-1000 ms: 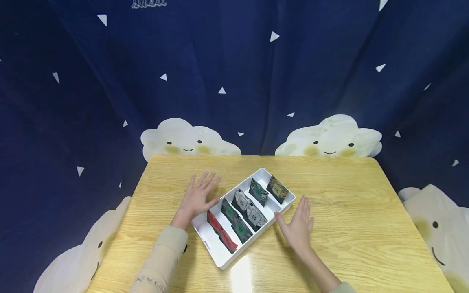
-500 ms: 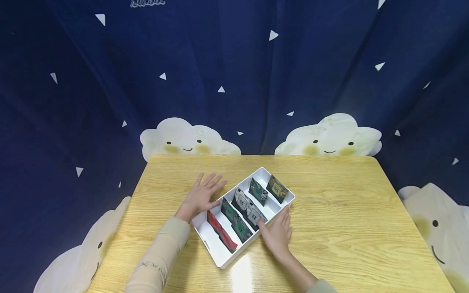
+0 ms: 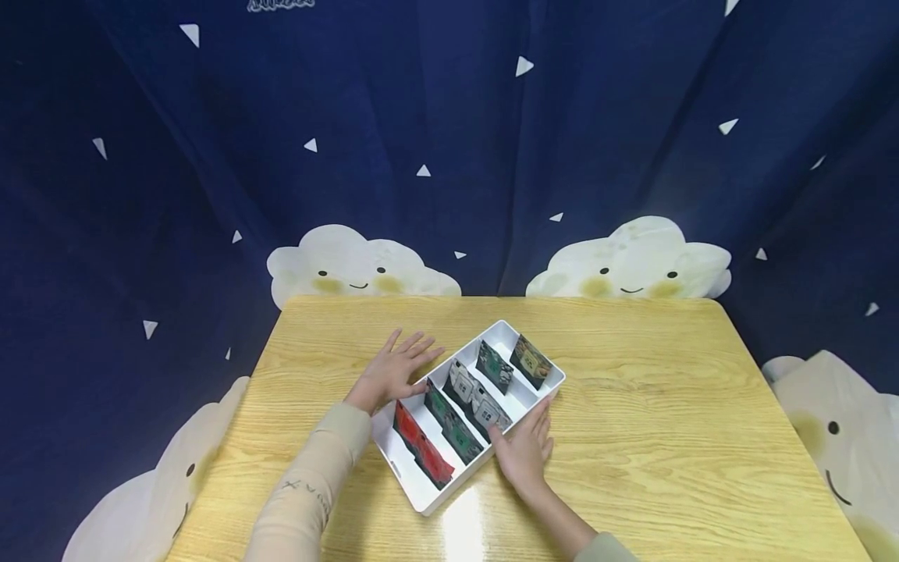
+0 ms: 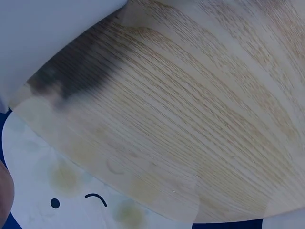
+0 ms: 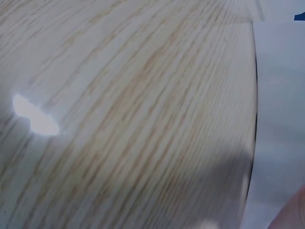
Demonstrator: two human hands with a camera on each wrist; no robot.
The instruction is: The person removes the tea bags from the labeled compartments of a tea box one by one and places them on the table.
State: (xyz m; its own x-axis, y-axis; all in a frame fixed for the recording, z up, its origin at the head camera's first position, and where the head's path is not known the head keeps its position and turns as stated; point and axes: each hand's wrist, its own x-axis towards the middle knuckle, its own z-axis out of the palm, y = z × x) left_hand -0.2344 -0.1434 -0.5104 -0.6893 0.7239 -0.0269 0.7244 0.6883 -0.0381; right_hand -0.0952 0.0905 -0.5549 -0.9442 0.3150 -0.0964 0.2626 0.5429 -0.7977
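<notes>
A white tray lies aslant on the table, with several flat packets standing on edge in it. Red packets are at its near left end, then green packets, grey-and-white packets, a dark green packet and a yellow-and-black packet. My left hand is at the tray's far left side, fingers spread and straight, thumb over the rim. My right hand holds the near right side, its thumb at the rim by the grey packets and its fingers along the outer wall.
The wooden table extends on both sides of the tray. A dark blue curtain with white triangles and smiling clouds hangs behind and beside it. Light glares on the tabletop just in front of the tray.
My right hand has come in from the right to the tray's near wall. My left hand has slid slightly right along the far side. The red packets now show more of their faces.
</notes>
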